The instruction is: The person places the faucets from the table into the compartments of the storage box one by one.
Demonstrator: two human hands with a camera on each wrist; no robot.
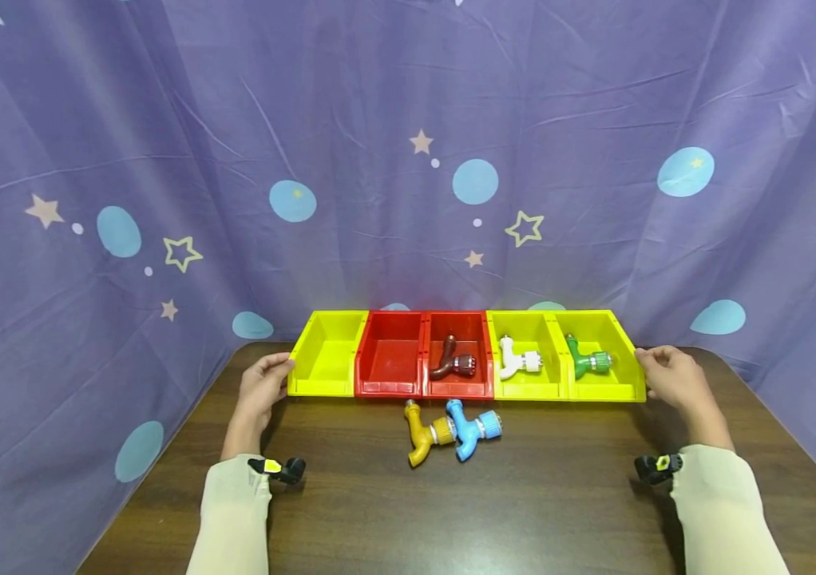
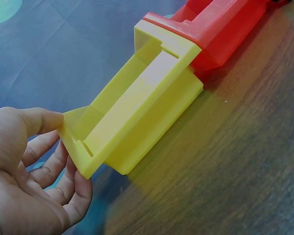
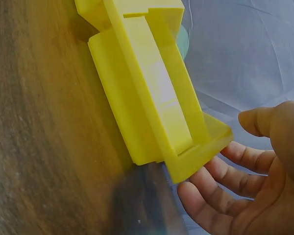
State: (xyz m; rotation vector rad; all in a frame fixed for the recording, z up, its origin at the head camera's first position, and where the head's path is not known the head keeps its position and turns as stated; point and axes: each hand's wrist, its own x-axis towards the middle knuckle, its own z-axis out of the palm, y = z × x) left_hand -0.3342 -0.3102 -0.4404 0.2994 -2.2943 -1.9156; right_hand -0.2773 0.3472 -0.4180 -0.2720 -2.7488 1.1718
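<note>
Five joined bins form a row in the head view. At its left end, my left hand [image 1: 260, 391] pinches the outer edge of a yellow bin [image 1: 325, 351], thumb at the rim corner and fingers curled against its side [image 2: 36, 171]. My right hand [image 1: 681, 390] touches the outer side of the right-end yellow bin [image 1: 619, 390]; in the right wrist view its fingertips [image 3: 188, 191] rest against the bin [image 3: 137, 73], the thumb standing off it. A brown tap [image 1: 449, 359] lies in a red bin, a white tap [image 1: 516, 361] and a green tap [image 1: 584, 359] in yellow ones.
In front of the row, a yellow-brown tap [image 1: 422, 435] and a blue tap [image 1: 471, 430] lie side by side on the wooden table [image 1: 494, 511]. The other red bin [image 1: 394, 351] holds nothing. A patterned purple curtain [image 1: 379, 104] hangs close behind the bins.
</note>
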